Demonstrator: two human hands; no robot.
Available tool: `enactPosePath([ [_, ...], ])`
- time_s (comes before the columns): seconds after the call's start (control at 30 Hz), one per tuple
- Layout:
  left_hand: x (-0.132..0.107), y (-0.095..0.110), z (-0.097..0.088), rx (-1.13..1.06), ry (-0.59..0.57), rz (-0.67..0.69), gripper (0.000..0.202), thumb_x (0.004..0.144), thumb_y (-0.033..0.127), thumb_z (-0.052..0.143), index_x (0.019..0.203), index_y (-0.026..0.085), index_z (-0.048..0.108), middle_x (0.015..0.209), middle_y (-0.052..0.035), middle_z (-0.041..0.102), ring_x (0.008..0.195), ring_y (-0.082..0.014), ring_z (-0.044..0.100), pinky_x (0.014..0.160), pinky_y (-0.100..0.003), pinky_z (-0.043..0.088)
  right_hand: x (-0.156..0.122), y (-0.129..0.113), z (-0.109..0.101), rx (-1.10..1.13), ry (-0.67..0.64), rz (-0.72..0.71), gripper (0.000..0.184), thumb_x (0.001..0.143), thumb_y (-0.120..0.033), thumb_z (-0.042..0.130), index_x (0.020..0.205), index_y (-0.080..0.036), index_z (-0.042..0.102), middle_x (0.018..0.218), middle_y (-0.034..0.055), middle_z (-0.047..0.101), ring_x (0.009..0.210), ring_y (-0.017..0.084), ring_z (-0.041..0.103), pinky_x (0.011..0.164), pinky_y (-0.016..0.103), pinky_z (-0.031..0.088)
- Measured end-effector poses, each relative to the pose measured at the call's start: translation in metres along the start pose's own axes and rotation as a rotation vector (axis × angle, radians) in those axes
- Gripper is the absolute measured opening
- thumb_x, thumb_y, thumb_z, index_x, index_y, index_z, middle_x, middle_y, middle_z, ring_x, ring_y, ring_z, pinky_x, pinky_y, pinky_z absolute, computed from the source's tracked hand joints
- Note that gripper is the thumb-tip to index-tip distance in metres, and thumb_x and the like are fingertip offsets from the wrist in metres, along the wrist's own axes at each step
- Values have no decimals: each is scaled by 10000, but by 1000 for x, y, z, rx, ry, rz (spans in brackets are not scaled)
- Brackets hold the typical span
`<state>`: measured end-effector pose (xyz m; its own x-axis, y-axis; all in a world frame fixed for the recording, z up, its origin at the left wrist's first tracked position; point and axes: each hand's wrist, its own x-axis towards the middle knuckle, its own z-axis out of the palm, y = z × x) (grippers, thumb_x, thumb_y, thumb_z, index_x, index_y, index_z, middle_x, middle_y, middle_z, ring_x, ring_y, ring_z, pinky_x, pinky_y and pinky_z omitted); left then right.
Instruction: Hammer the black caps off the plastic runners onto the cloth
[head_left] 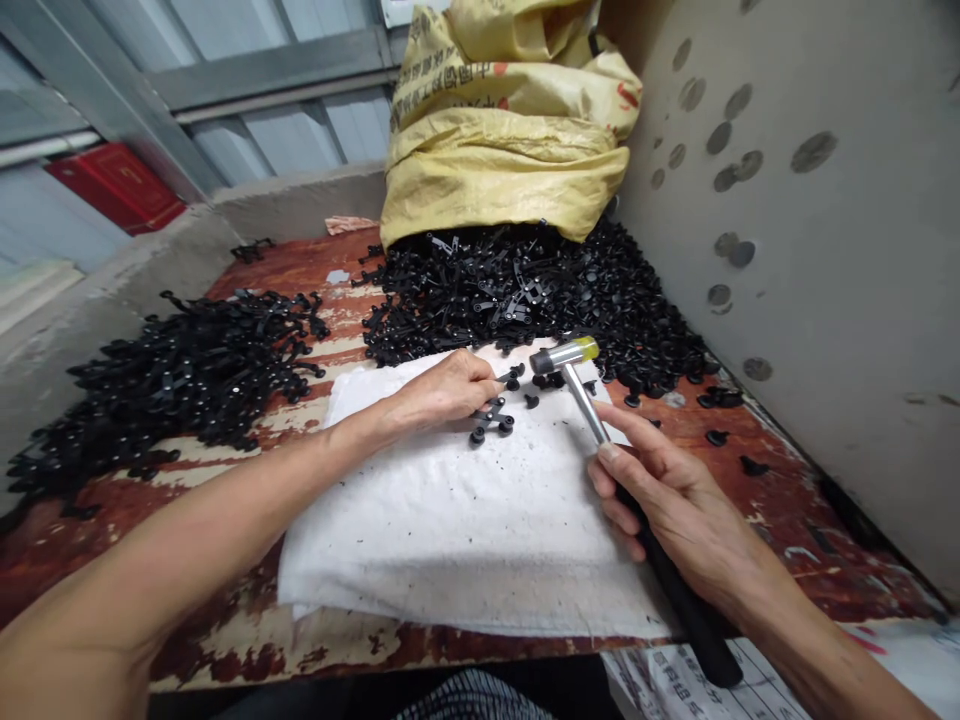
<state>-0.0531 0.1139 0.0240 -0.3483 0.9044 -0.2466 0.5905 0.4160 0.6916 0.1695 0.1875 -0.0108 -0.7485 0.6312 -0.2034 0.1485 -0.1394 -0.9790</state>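
Observation:
My right hand (667,490) is wrapped around the black handle of a mallet (581,385). Its metal head has one dark face and one yellow face, and it is raised over the far right of a white cloth (450,530). My left hand (454,385) is closed on a small black linkage part (513,376) at the cloth's far side; the fingers hide much of it. Just below that hand, another black linkage part (493,422) with round knobs rests on the cloth. A loose black knob (532,401) lies between the left hand and the mallet.
A large pile of black parts (465,300) spills from a yellow woven sack (502,180) at the back. Another heap of black linkages (187,370) lies on the left of the worn red table (247,580). A pale panel (825,250) stands along the right side.

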Motion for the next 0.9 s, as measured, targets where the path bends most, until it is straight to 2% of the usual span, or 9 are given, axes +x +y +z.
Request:
enactPosePath([
  [0.07,2,1,-3,30,-6,-4,300,765,212,525,483,181,426,458,42,371,436,-74,299,434,-252,188,3,-6,-1,-238,8,-120,530,889,-403,517,1372,-186,489,669,-19,557,446,120,467,374,249,442],
  [0.17,1,3,-3,40,6,-15,279,760,218,533,493,174,463,464,36,396,440,-80,322,439,-256,198,9,-15,-3,-556,46,-421,483,910,-283,463,1379,-181,519,837,63,674,649,179,632,643,339,574],
  [0.27,-2,3,-1,39,30,-18,291,772,240,530,499,179,452,462,36,396,441,-83,330,442,-258,205,16,-16,-6,-723,113,-651,516,924,-196,428,1439,-228,463,1143,102,693,895,218,695,841,386,565],
  [0.33,-3,2,0,24,35,-14,301,772,239,525,491,184,429,461,34,389,440,-83,323,444,-262,201,20,-13,-8,-851,108,-730,545,910,-147,418,1448,-227,457,1187,113,694,932,238,708,830,397,576],
  [0.4,-3,0,1,6,35,-10,301,765,230,524,486,185,420,462,33,383,438,-81,316,446,-268,193,22,-12,-8,-953,54,-762,563,888,-103,410,1437,-209,475,1089,114,737,867,244,728,757,392,602],
  [0.47,-2,-3,1,-13,28,-8,296,760,232,528,489,186,419,462,35,380,433,-80,314,447,-270,185,19,-15,-7,-967,51,-803,574,887,-71,412,1440,-213,469,1110,111,736,897,238,729,767,377,605],
  [0.6,-1,-5,2,-52,15,3,284,764,237,518,501,186,425,454,39,380,423,-79,314,448,-269,168,13,-20,-3,-914,228,-894,622,906,-66,448,1497,-247,374,1342,123,615,1103,249,660,912,394,554],
  [0.73,-3,-3,3,-65,24,-34,307,754,222,529,470,180,422,449,34,373,418,-73,299,441,-272,169,18,-15,-4,-1060,60,-800,608,866,-51,403,1447,-221,466,1033,117,748,804,240,734,718,395,610],
  [0.9,-4,-4,3,-106,26,-12,308,763,237,525,478,182,423,451,34,384,423,-73,306,437,-261,168,19,-17,-4,-911,155,-751,547,914,-144,405,1450,-238,460,1193,112,698,961,239,699,857,396,564],
])
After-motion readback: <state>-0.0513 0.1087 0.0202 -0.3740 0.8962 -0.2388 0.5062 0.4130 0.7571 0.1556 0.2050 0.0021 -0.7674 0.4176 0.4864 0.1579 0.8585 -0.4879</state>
